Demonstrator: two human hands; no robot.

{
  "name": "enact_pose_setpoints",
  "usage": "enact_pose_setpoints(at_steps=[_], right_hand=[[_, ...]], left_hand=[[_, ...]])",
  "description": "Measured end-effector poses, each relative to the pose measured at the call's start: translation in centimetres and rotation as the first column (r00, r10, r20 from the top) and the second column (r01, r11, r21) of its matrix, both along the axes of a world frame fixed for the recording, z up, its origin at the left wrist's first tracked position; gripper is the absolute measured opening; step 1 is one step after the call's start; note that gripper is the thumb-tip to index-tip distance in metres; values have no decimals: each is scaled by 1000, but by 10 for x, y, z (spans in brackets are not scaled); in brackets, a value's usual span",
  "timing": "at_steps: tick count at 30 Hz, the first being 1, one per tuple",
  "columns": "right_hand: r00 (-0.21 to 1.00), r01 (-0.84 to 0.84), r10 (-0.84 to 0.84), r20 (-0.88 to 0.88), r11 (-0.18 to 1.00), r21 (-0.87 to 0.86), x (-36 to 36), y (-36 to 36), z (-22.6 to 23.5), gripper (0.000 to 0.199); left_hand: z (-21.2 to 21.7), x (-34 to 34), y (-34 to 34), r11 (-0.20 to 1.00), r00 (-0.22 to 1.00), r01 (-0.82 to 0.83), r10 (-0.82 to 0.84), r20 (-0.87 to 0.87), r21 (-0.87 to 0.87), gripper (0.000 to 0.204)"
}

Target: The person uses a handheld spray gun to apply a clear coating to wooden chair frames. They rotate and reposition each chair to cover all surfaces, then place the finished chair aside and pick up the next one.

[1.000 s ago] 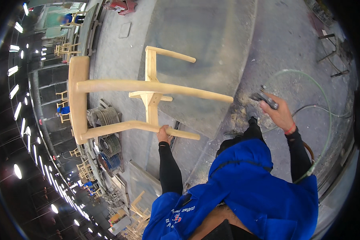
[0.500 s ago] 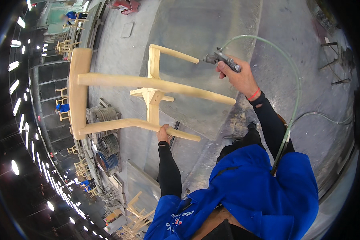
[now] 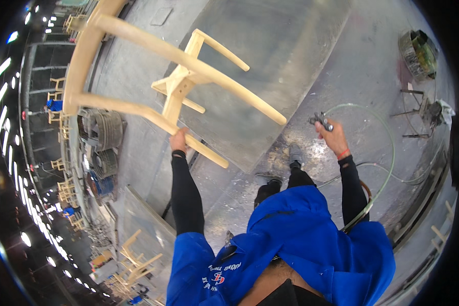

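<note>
My left hand [image 3: 179, 140] is closed around a leg of a pale wooden chair frame [image 3: 219, 79], near where the crosspiece joins it. The frame is held up in the air, tilted, its broad curved back rail at the upper left and its leg ends pointing toward the lower right. No seat panel shows on it. In my right hand [image 3: 335, 138] is a dark metal spray gun [image 3: 321, 121], held off to the right of the frame and apart from it. A pale green hose [image 3: 393, 148] loops from the gun back to my right side.
A large flat grey sheet [image 3: 270, 46] lies on the floor beneath the chair frame. Coiled drums [image 3: 104, 130] stand at left, beside more chair frames [image 3: 135, 260] lower down. A metal drum [image 3: 418, 53] and a dark metal stand [image 3: 417, 112] are at the right.
The chair frame has tilted and shifted up and left in view with my left hand. My right hand has drawn the spray gun away from the frame, down and to the right.
</note>
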State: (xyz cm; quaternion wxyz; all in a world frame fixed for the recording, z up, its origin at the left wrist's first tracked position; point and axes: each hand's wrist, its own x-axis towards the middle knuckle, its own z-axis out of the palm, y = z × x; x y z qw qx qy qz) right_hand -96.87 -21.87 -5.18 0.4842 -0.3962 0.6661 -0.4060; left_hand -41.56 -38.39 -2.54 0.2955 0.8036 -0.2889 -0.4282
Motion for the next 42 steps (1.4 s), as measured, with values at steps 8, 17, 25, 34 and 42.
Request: enact_pose_setpoints(at_steps=[8,17,25,34,42], right_hand=[[986,-82,86,-142,996,37,-1,64,65,49],[922,-247,107,-373,902,-353,45,85,198,54],[682,-627,84,-727,579,-521,109,72,226,64],[589,-461,212,-780,881,-109,79,147,144,49],[775,-326,115,-621,915,-237,86,149,170,51]], left_hand=[[-10,-20,-66,878,995,-101,92,-41,-469,21],[-20,-22,-102,903,969,23,85,232,-429,39],[-12,-43,-100,866,971,75,50,235,-494,34],[-23,-51,-100,908,988,64,0,153,-413,47],[-27,-65,-93,869,991,48,19,131,-492,41]])
